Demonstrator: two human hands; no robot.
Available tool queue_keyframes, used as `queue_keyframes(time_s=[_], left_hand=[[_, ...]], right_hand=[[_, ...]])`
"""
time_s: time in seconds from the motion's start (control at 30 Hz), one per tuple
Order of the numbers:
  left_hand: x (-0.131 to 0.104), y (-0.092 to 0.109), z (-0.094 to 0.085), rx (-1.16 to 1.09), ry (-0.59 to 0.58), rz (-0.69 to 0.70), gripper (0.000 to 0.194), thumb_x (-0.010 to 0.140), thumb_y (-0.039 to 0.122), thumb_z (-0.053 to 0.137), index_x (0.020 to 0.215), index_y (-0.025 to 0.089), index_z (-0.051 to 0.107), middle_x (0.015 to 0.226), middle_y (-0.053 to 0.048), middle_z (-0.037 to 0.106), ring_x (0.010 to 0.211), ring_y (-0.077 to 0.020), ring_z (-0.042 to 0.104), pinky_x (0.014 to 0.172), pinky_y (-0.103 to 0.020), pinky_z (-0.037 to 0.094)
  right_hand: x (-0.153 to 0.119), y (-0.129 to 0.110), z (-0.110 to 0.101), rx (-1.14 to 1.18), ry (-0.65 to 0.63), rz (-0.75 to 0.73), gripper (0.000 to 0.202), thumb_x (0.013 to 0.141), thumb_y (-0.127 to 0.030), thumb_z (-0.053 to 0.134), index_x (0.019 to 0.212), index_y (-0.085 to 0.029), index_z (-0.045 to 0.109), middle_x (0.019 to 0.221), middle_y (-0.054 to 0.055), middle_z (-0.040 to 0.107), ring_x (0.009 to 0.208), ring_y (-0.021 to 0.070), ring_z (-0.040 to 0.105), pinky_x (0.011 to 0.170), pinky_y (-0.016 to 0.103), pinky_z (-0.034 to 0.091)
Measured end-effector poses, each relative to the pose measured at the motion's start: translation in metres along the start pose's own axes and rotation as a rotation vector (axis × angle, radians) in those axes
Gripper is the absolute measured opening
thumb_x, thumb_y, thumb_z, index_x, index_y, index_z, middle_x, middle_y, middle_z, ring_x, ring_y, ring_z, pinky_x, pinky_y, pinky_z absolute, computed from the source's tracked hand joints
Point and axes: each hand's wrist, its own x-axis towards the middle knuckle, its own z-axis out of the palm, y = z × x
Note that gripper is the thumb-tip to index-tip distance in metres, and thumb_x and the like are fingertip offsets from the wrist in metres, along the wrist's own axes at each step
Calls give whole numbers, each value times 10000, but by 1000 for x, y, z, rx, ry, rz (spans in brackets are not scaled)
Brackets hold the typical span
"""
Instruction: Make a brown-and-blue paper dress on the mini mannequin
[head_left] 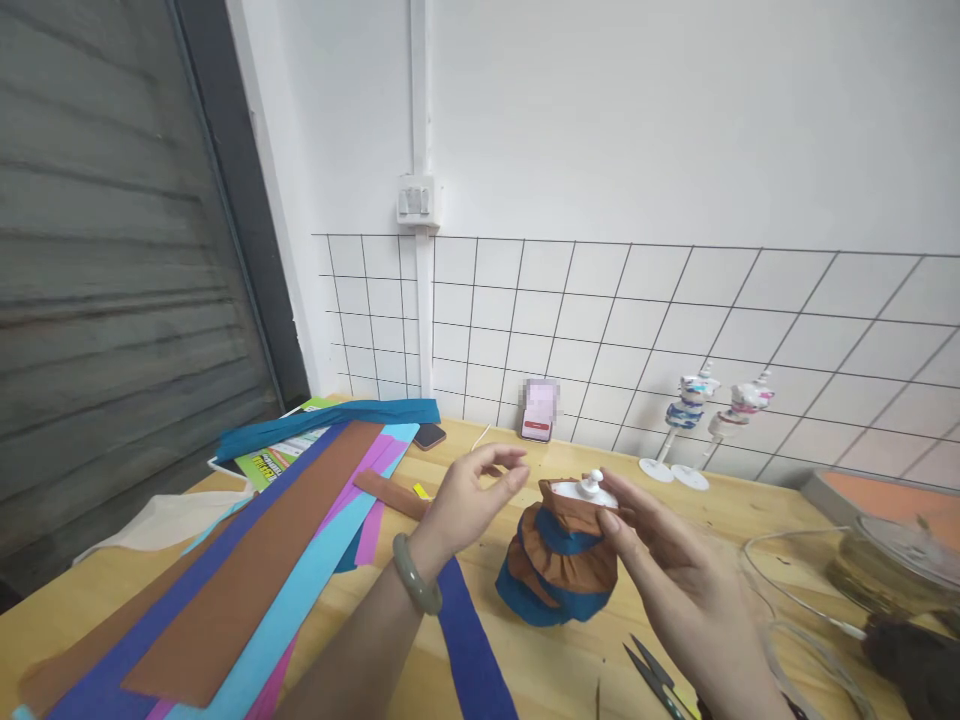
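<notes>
A small white dress form wears a layered brown and blue crepe-paper dress on the wooden table. My right hand holds the form's upper part at its right side, thumb in front and fingers behind. To the left of the dress, my left hand is raised with its fingers curved and apart, holding nothing; a green bangle circles that wrist. A brown strip lies behind the left wrist, and a dark blue strip runs below it toward the front edge.
Long coloured paper strips cover the table's left side. Black scissors lie near the front. Two small decorated dress forms and a propped phone stand at the back. Cables and a glass pot are at right.
</notes>
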Motion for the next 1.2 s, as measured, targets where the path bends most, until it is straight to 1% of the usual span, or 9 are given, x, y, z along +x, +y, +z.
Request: queue_keyframes(time_s=[0.03, 0.1, 0.2, 0.33, 0.47, 0.6, 0.8, 1.0, 1.2], left_hand=[[-5, 11, 1, -134, -100, 19, 276, 834, 348, 556, 1079, 231, 603, 1025, -37, 680, 943, -163, 630, 839, -292, 498], [-12, 25, 2, -309, -193, 15, 258, 852, 282, 515, 1087, 208, 592, 996, -57, 683, 930, -169, 639, 826, -305, 510], [-17, 33, 4, -307, -211, 72, 286, 795, 129, 515, 1064, 196, 585, 1029, -65, 670, 986, -180, 623, 870, -322, 494], [-20, 34, 10, -116, -112, 147, 359, 731, 77, 559, 1061, 217, 588, 1022, -28, 673, 960, -169, 621, 892, -319, 481], [-24, 33, 17, 16, -4, 221, 336, 749, 104, 575, 1063, 223, 594, 988, -7, 683, 924, -156, 621, 866, -293, 493], [-25, 28, 24, 163, 81, 384, 320, 784, 106, 542, 1080, 225, 575, 1003, -11, 693, 920, -169, 636, 842, -316, 499], [-24, 19, 30, 419, 254, 591, 211, 846, 138, 501, 1048, 172, 553, 884, -55, 722, 781, -196, 672, 719, -336, 517], [-25, 16, 29, 594, 261, 681, 180, 884, 116, 428, 996, 151, 565, 763, -54, 714, 704, -182, 676, 659, -308, 505], [-25, 12, 30, 641, 296, 705, 188, 882, 109, 404, 921, 170, 578, 695, -39, 705, 653, -162, 674, 598, -273, 477]], right_hand=[[0, 0, 0, -5, -1, 0, 384, 835, -450, 552, 1178, -287, 610, 1169, 29, 673, 1066, 243, 626, 930, 394, 509], [0, 0, 0, -21, 10, -4, 377, 839, -450, 545, 1178, -298, 614, 1193, 15, 661, 1103, 243, 605, 935, 383, 506], [1, 1, 0, -34, 44, -24, 372, 842, -437, 545, 1179, -296, 620, 1197, 11, 659, 1124, 246, 591, 896, 351, 536], [2, 5, -1, -27, 52, -78, 326, 836, -408, 563, 1119, -282, 663, 1165, 23, 676, 1112, 256, 599, 922, 368, 520], [2, 7, -3, -13, 70, -45, 293, 829, -410, 577, 1071, -286, 686, 1147, 26, 684, 1104, 263, 603, 912, 379, 527], [2, 8, -2, -3, 78, -19, 329, 809, -428, 597, 1086, -269, 676, 1160, 45, 674, 1102, 285, 598, 911, 405, 523], [2, 10, 1, -10, 78, -17, 339, 795, -420, 617, 1105, -287, 650, 1112, 38, 680, 1031, 264, 628, 929, 418, 498], [1, 6, 3, -54, 51, -80, 311, 817, -401, 593, 1112, -306, 628, 1191, 27, 623, 1003, 244, 627, 945, 432, 476], [-1, 6, 5, -48, 50, -97, 334, 821, -394, 584, 1137, -290, 605, 1207, 54, 593, 1039, 267, 591, 943, 487, 460]])
